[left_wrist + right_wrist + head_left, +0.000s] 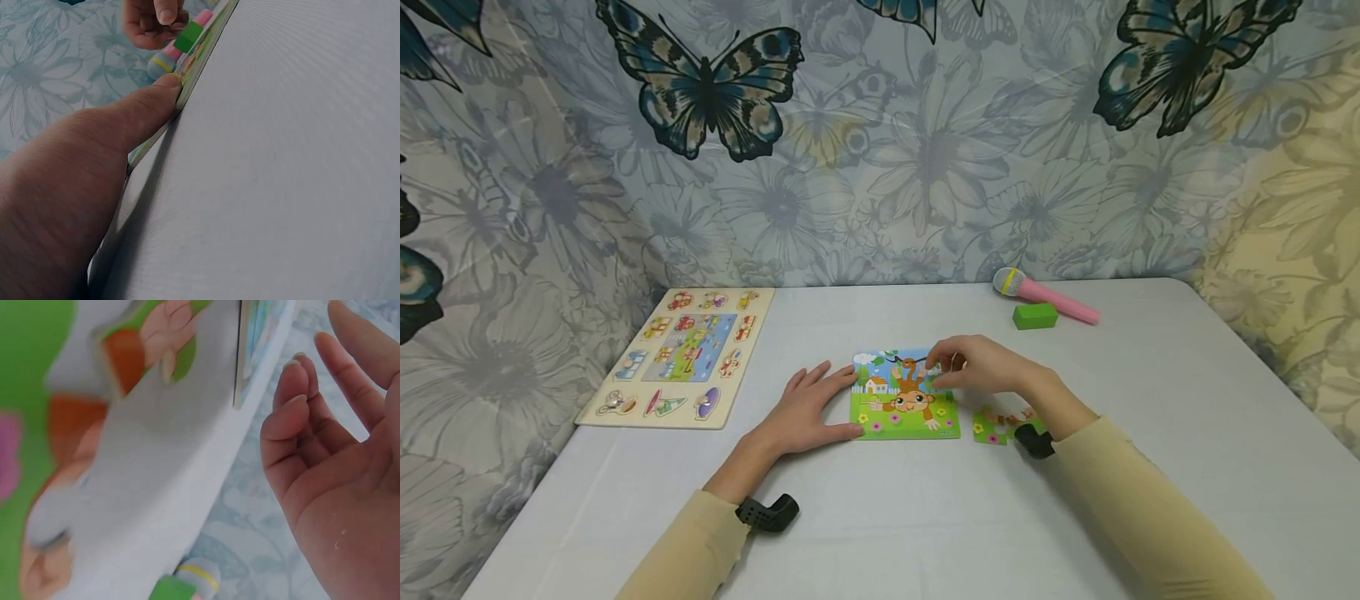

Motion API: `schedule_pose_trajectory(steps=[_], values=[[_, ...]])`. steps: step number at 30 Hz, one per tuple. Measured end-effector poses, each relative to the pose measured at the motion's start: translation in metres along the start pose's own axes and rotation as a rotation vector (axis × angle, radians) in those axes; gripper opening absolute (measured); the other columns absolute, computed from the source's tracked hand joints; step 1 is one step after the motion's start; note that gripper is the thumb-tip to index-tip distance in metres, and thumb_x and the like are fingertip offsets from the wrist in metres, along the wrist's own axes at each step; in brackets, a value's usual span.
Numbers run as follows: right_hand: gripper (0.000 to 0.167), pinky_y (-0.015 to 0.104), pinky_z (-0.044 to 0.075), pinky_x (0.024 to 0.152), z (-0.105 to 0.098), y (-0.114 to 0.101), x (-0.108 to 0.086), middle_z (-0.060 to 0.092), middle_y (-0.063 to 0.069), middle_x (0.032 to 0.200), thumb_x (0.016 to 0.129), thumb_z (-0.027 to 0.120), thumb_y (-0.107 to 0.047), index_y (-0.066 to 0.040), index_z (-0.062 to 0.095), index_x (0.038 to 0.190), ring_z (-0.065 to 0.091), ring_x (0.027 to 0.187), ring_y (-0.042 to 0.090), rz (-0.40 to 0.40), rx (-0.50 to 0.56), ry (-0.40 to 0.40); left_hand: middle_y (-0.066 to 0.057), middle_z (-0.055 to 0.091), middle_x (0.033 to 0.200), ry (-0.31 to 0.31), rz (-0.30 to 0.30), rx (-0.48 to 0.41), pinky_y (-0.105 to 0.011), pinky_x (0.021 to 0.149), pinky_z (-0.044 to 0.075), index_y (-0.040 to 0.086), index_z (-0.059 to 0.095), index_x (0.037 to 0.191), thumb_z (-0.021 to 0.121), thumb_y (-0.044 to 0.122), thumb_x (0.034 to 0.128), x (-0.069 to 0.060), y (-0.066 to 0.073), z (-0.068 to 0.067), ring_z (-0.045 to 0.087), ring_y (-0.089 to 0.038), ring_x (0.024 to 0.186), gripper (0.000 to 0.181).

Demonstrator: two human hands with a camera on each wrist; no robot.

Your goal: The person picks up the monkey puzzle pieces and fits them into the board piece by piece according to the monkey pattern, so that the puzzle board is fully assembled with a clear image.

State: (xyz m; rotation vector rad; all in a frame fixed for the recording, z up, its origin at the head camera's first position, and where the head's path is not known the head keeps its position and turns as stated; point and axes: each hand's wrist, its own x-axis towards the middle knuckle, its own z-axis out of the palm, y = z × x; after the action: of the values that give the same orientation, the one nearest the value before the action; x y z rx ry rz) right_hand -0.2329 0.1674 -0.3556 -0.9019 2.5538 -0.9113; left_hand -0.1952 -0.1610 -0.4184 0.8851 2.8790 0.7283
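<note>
A monkey picture puzzle [906, 404] lies flat at the middle of the table. My left hand [808, 412] has its fingers spread, with fingertips and thumb touching the puzzle's left edge; in the left wrist view its thumb [144, 106] lies against that edge. Over the puzzle's upper right corner hovers my right hand [981, 364], its fingers loosely bent. The right wrist view shows no object between these fingers [340, 419]. Loose puzzle pieces [990, 427] lie right of the puzzle, partly covered by the right wrist.
A cream board [737, 367] with small pictures lies at the left back. Near the back right are a green block [1035, 317] and a pink toy microphone [1060, 302]. A butterfly-patterned cloth [925, 167] hangs behind the white table [880, 517].
</note>
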Motion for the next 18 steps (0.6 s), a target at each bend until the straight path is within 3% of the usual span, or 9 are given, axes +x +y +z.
schedule_pose_trajectory(steps=[10, 18], values=[[0.027, 0.034, 0.049, 0.073, -0.008, 0.008, -0.030, 0.059, 0.001, 0.092, 0.095, 0.073, -0.019, -0.005, 0.067, 0.118, 0.057, 0.084, 0.021, -0.004, 0.067, 0.039, 0.003, 0.037, 0.160, 0.003, -0.003, 0.004, -0.057, 0.119, 0.007, 0.015, 0.046, 0.154, 0.070, 0.060, 0.0862, -0.001, 0.000, -0.001, 0.018, -0.030, 0.151, 0.085], [0.027, 0.030, 0.048, 0.072, -0.009, 0.015, -0.052, 0.057, 0.001, 0.092, 0.095, 0.074, -0.022, -0.008, 0.067, 0.117, 0.056, 0.085, 0.020, 0.051, 0.081, 0.027, 0.003, 0.037, 0.160, -0.001, -0.002, 0.003, -0.057, 0.119, 0.007, 0.015, 0.045, 0.154, 0.069, 0.061, 0.0862, 0.000, 0.000, 0.000, 0.018, -0.029, 0.152, 0.085]])
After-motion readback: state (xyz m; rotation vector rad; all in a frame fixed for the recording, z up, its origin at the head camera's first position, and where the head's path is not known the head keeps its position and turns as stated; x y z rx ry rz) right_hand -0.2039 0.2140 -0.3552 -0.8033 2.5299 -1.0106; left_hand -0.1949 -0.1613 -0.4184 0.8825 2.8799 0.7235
